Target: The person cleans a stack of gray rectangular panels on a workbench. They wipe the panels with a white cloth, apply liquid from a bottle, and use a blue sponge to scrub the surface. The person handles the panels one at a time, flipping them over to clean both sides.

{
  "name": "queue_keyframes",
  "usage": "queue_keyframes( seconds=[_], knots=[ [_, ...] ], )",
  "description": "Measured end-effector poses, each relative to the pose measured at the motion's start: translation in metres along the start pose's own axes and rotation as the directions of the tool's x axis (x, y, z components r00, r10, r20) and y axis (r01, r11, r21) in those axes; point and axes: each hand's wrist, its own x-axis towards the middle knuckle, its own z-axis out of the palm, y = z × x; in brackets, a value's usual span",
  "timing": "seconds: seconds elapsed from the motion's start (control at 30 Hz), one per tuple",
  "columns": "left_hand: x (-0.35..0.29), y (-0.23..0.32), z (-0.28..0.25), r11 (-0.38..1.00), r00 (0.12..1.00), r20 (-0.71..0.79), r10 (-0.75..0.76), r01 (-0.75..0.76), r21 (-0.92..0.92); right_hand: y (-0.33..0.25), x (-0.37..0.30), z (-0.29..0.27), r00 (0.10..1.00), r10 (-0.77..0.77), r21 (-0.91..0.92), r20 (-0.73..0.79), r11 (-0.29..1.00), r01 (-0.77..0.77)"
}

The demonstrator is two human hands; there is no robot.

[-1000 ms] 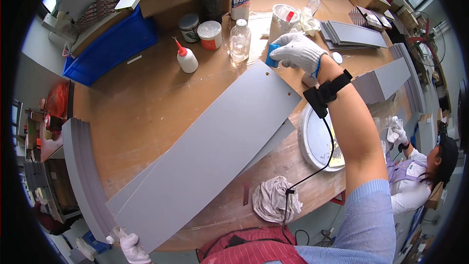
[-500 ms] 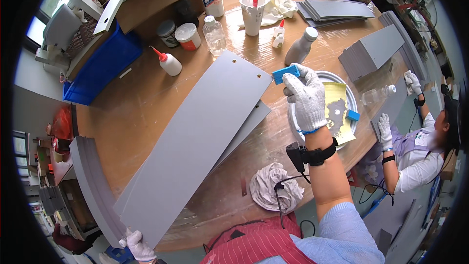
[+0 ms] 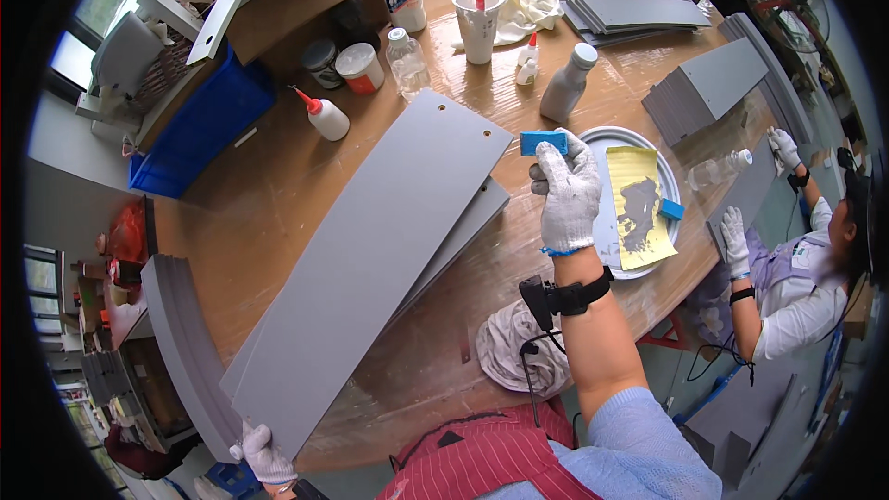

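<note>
My right hand (image 3: 567, 194), in a white knit glove, pinches a small blue foam-like block (image 3: 544, 143) between thumb and fingers. The block is held just off the far right corner of a long grey panel (image 3: 361, 250). Two small brass-coloured holes sit near that panel's far end. A second grey panel (image 3: 463, 227) lies partly beneath it. At the near left corner, my gloved left hand (image 3: 264, 456) grips the upper panel's end; some of its fingers are out of sight.
A white round tray (image 3: 600, 241) holds yellow paper (image 3: 648, 245) smeared grey and another blue block (image 3: 671, 209). Nearby stand a grey bottle (image 3: 567, 88) and a red-tipped squeeze bottle (image 3: 326, 118). A crumpled cloth (image 3: 507, 352) lies near me. At right, a co-worker's gloved hands (image 3: 734, 243) rest on another panel.
My right wrist and forearm have swung left, and the blue block has turned to lie more level beside the panel's corner. My left hand stays at the panel's near end.
</note>
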Motion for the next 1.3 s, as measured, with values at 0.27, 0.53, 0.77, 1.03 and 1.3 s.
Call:
queue_keyframes(
  seconds=[0.27, 0.53, 0.77, 1.03, 1.3],
  knots=[
    [-0.009, 0.006, 0.014, 0.999, 0.996, -0.077, -0.037, 0.036, -0.010, 0.008, -0.007, -0.001, 1.000, 0.029, -0.065, -0.011, 0.997, -0.029],
    [0.001, 0.014, 0.026, 0.991, 0.992, -0.046, -0.116, 0.112, -0.076, -0.084, -0.068, -0.035, 0.922, -0.367, -0.054, 0.127, 0.925, 0.376],
    [-0.002, 0.013, 0.014, 0.965, 0.981, 0.094, -0.167, 0.183, -0.188, -0.082, -0.251, 0.008, 0.812, -0.424, -0.171, 0.401, 0.836, 0.522],
    [0.007, 0.006, 0.006, 0.975, 0.957, 0.255, -0.141, 0.178, -0.130, -0.003, -0.381, 0.050, 0.181, -0.362, 0.050, 0.914, 0.544, 0.838],
    [0.021, -0.027, -0.013, 0.985, 0.946, 0.294, 0.133, -0.159, 0.064, 0.029, -0.444, 0.070, 0.118, -0.415, 0.074, 0.902, 0.419, 0.905]
  ],
)
